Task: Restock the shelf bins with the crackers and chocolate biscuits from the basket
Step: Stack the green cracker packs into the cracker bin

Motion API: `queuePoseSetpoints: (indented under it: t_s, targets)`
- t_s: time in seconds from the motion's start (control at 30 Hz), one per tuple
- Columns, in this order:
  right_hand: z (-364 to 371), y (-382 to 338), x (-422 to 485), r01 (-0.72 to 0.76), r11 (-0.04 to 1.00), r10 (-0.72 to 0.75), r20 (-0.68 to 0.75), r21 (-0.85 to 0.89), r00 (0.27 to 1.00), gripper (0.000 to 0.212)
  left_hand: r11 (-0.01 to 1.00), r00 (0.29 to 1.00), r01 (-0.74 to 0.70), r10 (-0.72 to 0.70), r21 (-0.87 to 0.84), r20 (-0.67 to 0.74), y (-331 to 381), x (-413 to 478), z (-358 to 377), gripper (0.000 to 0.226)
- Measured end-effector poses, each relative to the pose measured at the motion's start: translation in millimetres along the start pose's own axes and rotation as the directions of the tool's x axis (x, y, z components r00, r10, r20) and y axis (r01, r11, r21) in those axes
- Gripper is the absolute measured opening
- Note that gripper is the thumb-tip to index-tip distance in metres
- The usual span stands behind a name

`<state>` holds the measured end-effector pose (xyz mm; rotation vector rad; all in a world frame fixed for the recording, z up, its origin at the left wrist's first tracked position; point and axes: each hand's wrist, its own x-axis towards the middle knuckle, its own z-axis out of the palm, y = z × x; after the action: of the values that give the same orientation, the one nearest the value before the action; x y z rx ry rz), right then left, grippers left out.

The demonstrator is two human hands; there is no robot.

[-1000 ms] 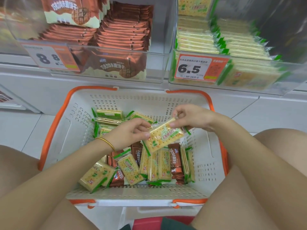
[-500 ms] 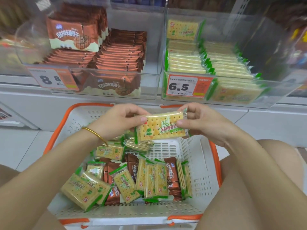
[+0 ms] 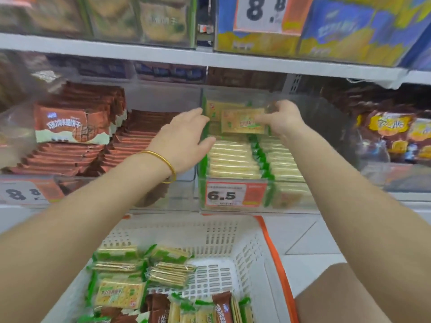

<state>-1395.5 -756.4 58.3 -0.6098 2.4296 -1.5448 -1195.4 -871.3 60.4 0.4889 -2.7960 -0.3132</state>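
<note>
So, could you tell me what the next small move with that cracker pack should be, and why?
Probably lower it onto the stacked crackers and let go: the right hand pinches the cracker pack already inside the clear bin tagged 6.5, above the rows there, and the left hand is open beside the bin's left wall, holding nothing.

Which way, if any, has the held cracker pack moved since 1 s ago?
Yes. The pack went from over the basket up and forward into the 6.5 bin, right hand holding it.
</note>
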Motion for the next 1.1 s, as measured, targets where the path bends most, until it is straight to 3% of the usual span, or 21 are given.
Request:
queuePoseSetpoints:
  t_s: [0.13,0.3,0.4,0.6,1.1]
  targets:
    - [28,-1,41,0.012,1.0,-0.011,0.062,-0.015,0.998,0.052,0.992,1.0,-0.011,0.009,0.122,0.015,-2,1,2,0.056]
    - [52,3,68,0.071,0.955,-0.071,0.012,-0.289,0.997,0.049,0.985,1.0,-0.026,0.025,0.171,0.006,-1,0,2,0.056]
    - [61,8,74,0.023,0.932,-0.059,-0.09,-0.363,0.994,0.068,0.986,0.999,-0.035,0.037,0.165,-0.009,0,-1,3,0.055]
    - [74,10,73,-0.053,0.926,0.013,-0.111,-0.373,0.994,0.093,0.99,0.998,-0.037,0.042,0.135,-0.036,-1,-1,6,0.067]
    - [73,9,68,-0.064,0.936,0.01,-0.154,-0.345,0.988,0.075,0.987,0.995,-0.06,0.071,0.151,-0.066,-3,0,9,0.075]
